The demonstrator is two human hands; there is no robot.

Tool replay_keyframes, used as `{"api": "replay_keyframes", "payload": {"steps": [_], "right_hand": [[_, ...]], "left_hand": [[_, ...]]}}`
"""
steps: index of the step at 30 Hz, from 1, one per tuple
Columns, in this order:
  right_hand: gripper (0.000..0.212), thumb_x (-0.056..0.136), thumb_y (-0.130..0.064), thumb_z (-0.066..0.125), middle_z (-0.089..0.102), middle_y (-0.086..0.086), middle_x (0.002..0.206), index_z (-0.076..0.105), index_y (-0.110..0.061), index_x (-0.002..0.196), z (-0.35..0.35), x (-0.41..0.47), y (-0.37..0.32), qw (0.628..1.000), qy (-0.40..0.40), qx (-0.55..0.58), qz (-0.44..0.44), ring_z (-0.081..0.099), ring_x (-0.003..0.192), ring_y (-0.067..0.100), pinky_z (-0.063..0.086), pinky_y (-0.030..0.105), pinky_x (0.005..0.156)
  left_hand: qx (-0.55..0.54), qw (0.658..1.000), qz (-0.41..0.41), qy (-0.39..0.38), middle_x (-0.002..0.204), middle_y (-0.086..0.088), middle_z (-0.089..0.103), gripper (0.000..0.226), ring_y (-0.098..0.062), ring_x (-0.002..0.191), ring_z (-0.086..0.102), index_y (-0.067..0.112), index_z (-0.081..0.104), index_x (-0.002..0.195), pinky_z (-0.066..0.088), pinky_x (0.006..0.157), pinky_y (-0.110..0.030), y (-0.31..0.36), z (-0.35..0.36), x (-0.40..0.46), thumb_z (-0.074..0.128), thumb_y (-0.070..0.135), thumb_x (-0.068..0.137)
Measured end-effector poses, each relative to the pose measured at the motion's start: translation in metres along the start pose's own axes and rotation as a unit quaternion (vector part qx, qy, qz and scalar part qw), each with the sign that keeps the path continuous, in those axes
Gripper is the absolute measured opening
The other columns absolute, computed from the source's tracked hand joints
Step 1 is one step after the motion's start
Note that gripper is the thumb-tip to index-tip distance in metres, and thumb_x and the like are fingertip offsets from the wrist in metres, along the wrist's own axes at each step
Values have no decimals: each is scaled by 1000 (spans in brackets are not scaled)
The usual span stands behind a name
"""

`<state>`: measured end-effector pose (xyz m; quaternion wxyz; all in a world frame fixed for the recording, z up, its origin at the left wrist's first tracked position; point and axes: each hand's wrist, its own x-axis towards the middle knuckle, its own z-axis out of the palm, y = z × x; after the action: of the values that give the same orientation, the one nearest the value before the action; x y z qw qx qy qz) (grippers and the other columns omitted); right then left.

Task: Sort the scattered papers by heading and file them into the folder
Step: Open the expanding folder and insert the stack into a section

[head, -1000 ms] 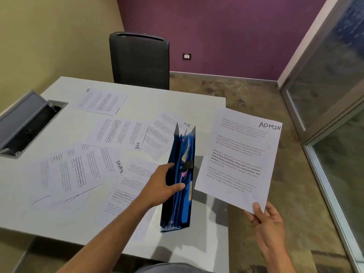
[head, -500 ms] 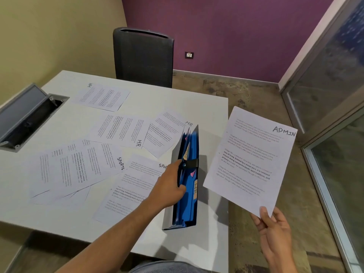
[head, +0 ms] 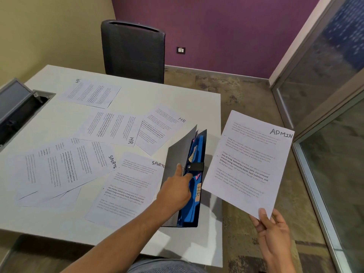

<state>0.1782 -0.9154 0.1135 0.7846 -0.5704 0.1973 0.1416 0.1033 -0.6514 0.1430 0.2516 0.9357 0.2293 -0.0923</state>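
Papers [head: 110,127] scattered mid-frame: thin matt white sheets w/ black print. ADMIN sheet [head: 246,164] at right, same matt paper, slightly curved. Folder [head: 181,160] lower centre: smooth plastic, dull grey cover, glossier blue pockets inside, black strap. Table [head: 177,97]: pale matt laminate w/ faint grain. Cable box [head: 17,109] at left edge: grey metal or plastic, can't tell. Chair [head: 134,52] top centre: black ribbed cloth/mesh. Floor [head: 246,91]: rough mottled stone look. Glass panels [head: 325,66] at right, glossy, metal frame.

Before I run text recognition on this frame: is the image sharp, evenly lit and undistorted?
Head view: handwritten headings like ADMIN on the held white sheet read clearly, body print is soft; wide-angle bends the white table's edge; soft shadow right of the blue expanding folder; no strong glare.
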Motion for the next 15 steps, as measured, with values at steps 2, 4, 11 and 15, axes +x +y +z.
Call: {"api": "replay_keyframes", "payload": {"steps": [2,4,11,15], "right_hand": [[18,94,4,54,77,0,101,62,-10,102,-1,0,0,1000,3,-2,0,74,88,15,62,28,71],[17,88,0,59,77,0,100,63,-10,102,-1,0,1,1000,4,-2,-3,75,87,15,62,28,71],[20,95,4,53,77,-3,97,62,-11,103,-3,-1,1,1000,17,-11,-6,75,86,13,62,27,71],[20,96,3,53,77,-3,97,62,-12,103,-1,-1,-2,999,26,-11,-16,74,85,12,61,25,69]], "left_hand": [[11,1000,-7,-6,162,-16,10,55,-33,104,64,23,32,148,54,87,-37,2,2,3,48,15,96],[13,1000,-4,-12,161,-17,13,65,-34,106,64,24,20,153,55,88,-38,1,3,5,49,15,96],[-13,999,30,-20,140,-20,39,83,-28,88,64,44,-3,151,58,77,-35,4,-2,9,49,12,95],[-24,998,28,-46,158,-23,15,78,-36,105,63,48,-1,151,55,87,-37,8,-2,8,44,12,98]]}}
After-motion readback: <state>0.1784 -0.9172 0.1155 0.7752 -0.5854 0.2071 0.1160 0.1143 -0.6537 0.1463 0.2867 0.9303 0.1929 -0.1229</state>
